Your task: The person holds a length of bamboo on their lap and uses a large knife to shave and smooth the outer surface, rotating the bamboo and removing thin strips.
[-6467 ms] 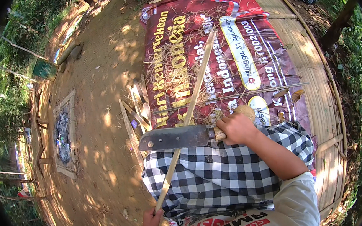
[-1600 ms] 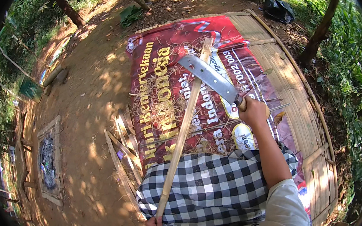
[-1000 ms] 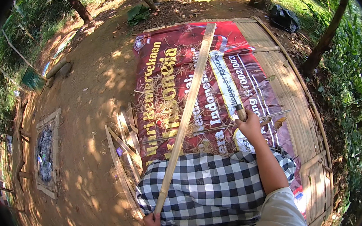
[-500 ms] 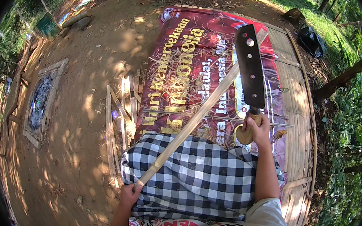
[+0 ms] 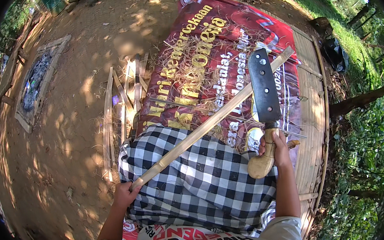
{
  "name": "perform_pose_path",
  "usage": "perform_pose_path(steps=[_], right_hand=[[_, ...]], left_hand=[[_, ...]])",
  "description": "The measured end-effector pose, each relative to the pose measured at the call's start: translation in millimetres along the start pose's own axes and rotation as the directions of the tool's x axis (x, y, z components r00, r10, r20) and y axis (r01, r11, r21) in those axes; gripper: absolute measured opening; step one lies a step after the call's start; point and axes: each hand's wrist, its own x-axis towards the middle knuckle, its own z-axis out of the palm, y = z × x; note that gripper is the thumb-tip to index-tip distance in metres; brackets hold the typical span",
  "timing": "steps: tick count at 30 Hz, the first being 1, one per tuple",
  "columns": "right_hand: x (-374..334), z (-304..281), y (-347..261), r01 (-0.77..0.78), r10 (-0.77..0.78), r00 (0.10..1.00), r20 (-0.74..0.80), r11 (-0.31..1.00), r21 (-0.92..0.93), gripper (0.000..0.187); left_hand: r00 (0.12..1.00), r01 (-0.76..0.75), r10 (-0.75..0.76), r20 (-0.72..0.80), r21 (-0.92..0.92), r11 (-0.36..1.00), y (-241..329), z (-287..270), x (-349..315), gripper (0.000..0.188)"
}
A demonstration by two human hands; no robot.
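Note:
My left hand (image 5: pixel 124 195) is closed round the near end of a long bamboo strip (image 5: pixel 193 135), which slants up to the right across my lap. In my right hand (image 5: pixel 275 148) is the pale wooden handle of a machete (image 5: pixel 264 87), its broad dark blade with several round holes pointing away from me. The blade crosses over the strip near its far end; whether they touch I cannot tell. A black-and-white checked cloth (image 5: pixel 197 175) covers my lap. Beyond it, a dark red printed banner (image 5: pixel 221 38) lies under curly bamboo shavings (image 5: pixel 191 69).
Several split bamboo strips (image 5: pixel 109 123) lie at the left of the banner. Thin rods (image 5: pixel 176 104) rest across it. A bamboo slat platform (image 5: pixel 310 122) runs along the right side, with a branch (image 5: pixel 363 99) beyond. A framed ash pit (image 5: pixel 36 84) is far left on bare earth.
The machete has come lower and nearer to me, its handle turning so the curved butt shows. The bamboo strip's far end now shows beyond the blade. The whole view has shifted slightly.

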Motion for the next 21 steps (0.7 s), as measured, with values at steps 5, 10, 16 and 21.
perform_pose_path(steps=[5, 10, 16, 21], right_hand=[[-13, -18, -7, 0.054, -0.052, 0.997, -0.057, 0.998, 0.029, 0.043], [-21, 5, -10, 0.113, -0.113, 0.994, -0.010, 0.994, 0.012, 0.044], [-20, 16, -5, 0.132, -0.140, 0.987, -0.075, 0.986, -0.106, 0.035], [-29, 18, 2, 0.337, -0.373, 0.921, -0.109, 0.907, -0.253, 0.037]], left_hand=[[0.999, -0.021, 0.020, 0.035, 0.009, 1.000, 2, -6, 5, 0.041], [0.999, -0.049, 0.049, 0.008, -0.055, 0.997, -2, 0, 6, 0.041], [0.994, -0.106, 0.107, -0.008, 0.043, 0.993, -14, 3, 3, 0.042], [0.999, -0.026, 0.027, 0.038, -0.024, 0.999, -9, 1, 6, 0.042]])
